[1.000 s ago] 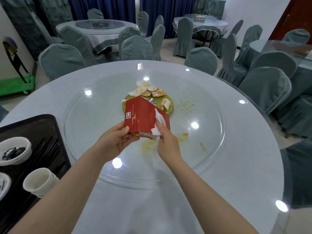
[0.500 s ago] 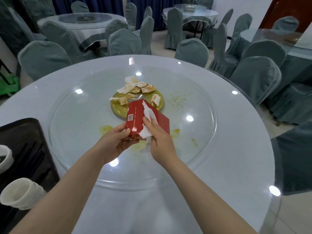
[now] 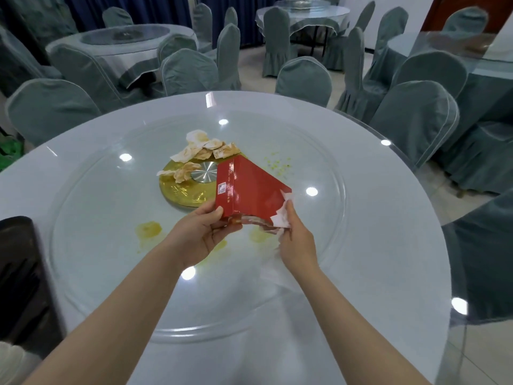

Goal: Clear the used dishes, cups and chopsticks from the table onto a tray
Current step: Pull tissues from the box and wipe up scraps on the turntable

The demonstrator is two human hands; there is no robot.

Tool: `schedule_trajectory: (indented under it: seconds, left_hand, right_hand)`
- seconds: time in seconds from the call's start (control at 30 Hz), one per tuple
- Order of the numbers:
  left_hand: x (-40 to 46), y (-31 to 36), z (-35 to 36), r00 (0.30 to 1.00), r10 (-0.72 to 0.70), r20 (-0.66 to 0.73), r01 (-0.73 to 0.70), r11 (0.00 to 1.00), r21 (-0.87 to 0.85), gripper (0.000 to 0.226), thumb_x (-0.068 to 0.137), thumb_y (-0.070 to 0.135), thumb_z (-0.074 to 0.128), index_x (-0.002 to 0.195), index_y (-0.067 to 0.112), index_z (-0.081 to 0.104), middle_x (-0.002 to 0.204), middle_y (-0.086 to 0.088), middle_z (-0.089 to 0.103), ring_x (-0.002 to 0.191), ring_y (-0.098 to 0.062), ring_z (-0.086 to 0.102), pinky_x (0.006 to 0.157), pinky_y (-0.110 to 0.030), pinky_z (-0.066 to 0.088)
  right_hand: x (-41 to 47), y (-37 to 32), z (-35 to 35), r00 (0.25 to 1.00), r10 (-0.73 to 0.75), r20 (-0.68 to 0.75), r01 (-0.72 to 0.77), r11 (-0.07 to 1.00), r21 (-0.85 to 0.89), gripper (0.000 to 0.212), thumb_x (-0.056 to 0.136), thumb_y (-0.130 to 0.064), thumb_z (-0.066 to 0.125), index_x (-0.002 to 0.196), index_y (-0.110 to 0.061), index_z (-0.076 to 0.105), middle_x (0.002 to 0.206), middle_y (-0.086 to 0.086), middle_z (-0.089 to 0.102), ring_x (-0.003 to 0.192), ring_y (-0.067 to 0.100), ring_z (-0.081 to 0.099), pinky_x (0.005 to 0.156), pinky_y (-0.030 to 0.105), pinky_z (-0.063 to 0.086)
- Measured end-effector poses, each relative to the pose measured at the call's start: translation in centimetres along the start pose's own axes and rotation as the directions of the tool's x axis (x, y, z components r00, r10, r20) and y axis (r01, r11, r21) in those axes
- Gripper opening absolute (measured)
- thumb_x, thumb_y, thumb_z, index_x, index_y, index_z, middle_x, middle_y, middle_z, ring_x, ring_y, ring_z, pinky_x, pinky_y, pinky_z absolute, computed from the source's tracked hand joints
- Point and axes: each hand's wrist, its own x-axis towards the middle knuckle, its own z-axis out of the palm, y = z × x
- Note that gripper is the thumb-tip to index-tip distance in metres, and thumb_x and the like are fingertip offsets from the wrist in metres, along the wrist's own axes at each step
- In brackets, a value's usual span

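My left hand [image 3: 201, 234] grips the near left corner of a red tissue box [image 3: 247, 190] and holds it above the glass turntable [image 3: 111, 218]. My right hand [image 3: 294, 237] pinches a white tissue [image 3: 283, 215] that sticks out of the box's right end. The black tray [image 3: 19, 273] lies at the table's left edge, mostly out of frame. A white cup's rim [image 3: 11, 362] shows at the bottom left corner.
Several crumpled stained tissues [image 3: 202, 151] lie on and behind the gold hub [image 3: 180, 190] at the turntable's centre. Yellow sauce stains [image 3: 148, 229] mark the glass near my hands. Grey-covered chairs [image 3: 416, 115] ring the round table, with other tables behind.
The box has tilted so its broad red face points up and to the right. My right hand slid from the box's middle to its right end with the tissue. The view shifted right, hiding the tray's dishes.
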Motion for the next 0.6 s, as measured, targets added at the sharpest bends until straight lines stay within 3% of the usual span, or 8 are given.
schedule_trajectory:
  seconds: [0.07,0.13,0.2,0.27,0.33,0.43,0.6]
  left_hand:
    - [1.4,-0.9,1.4,0.999,-0.001,-0.051,0.000,1.000,-0.017,0.029,0.101,0.004,0.041,0.122,0.010,0.060,0.118,-0.021,0.064,0.107,-0.036,0.062,0.082,-0.030,0.058]
    - [2.7,-1.7,2.3,0.996,-0.005,-0.088,0.003,1.000,-0.028,0.026,0.101,0.004,0.042,0.119,0.011,0.060,0.119,-0.022,0.063,0.105,-0.037,0.062,0.081,-0.028,0.058]
    - [4.0,-2.5,3.1,0.994,-0.019,-0.104,0.016,0.999,-0.034,0.025,0.100,0.005,0.043,0.118,0.011,0.060,0.117,-0.021,0.064,0.103,-0.037,0.063,0.075,-0.026,0.060]
    - [5.5,-3.2,4.1,0.995,-0.024,-0.096,0.023,1.000,-0.017,0.026,0.100,0.004,0.044,0.118,0.013,0.061,0.109,-0.018,0.069,0.097,-0.033,0.067,0.073,-0.025,0.060]
    - [7.2,-3.9,5.4,0.998,0.003,-0.055,-0.002,1.000,0.019,0.030,0.100,0.003,0.044,0.122,0.015,0.060,0.102,-0.011,0.073,0.093,-0.025,0.069,0.080,-0.028,0.059]
    - [10.1,-4.7,7.5,0.996,0.088,-0.022,-0.085,0.990,0.110,0.036,0.099,0.001,0.045,0.124,0.023,0.059,0.099,0.002,0.074,0.096,-0.014,0.066,0.091,-0.027,0.054]
    - [15.3,-6.4,11.5,0.970,0.215,0.114,-0.244,0.862,0.445,0.053,0.097,-0.001,0.046,0.127,0.042,0.051,0.103,0.019,0.072,0.098,0.002,0.064,0.091,-0.018,0.049]
  right_hand:
    - [-0.4,0.2,0.0,0.998,-0.063,0.031,0.063,0.998,0.014,0.061,0.095,0.001,0.039,0.148,-0.028,0.030,0.130,-0.005,0.054,0.117,0.014,0.053,0.091,0.012,0.037]
    - [-0.6,0.7,-0.2,0.990,-0.140,0.036,0.140,0.990,0.001,0.062,0.093,0.006,0.039,0.146,-0.025,0.034,0.141,-0.004,0.048,0.125,0.011,0.047,0.097,0.007,0.032]
    - [-0.2,1.5,-1.1,0.988,-0.153,0.003,0.153,0.988,0.000,0.065,0.089,0.008,0.042,0.143,-0.028,0.039,0.134,-0.008,0.054,0.114,0.005,0.051,0.091,0.001,0.032]
    - [0.4,2.6,-2.4,0.994,-0.090,-0.061,0.093,0.994,0.051,0.066,0.088,0.009,0.044,0.138,-0.033,0.044,0.112,-0.015,0.059,0.096,-0.001,0.053,0.085,0.002,0.036]
    - [1.0,3.8,-3.7,0.989,-0.009,-0.148,0.028,0.991,0.130,0.064,0.088,0.008,0.045,0.133,-0.036,0.050,0.101,-0.025,0.057,0.087,-0.011,0.054,0.083,0.004,0.038]
    - [1.3,5.7,-5.3,0.962,0.090,-0.258,-0.035,0.977,0.209,0.056,0.088,0.007,0.043,0.125,-0.031,0.061,0.113,-0.023,0.059,0.096,-0.027,0.048,0.085,-0.003,0.035]
    - [1.2,9.2,-7.4,0.924,0.228,-0.306,-0.155,0.957,0.246,0.051,0.089,0.005,0.042,0.117,-0.031,0.065,0.117,-0.017,0.062,0.104,-0.004,0.055,0.089,0.004,0.039]
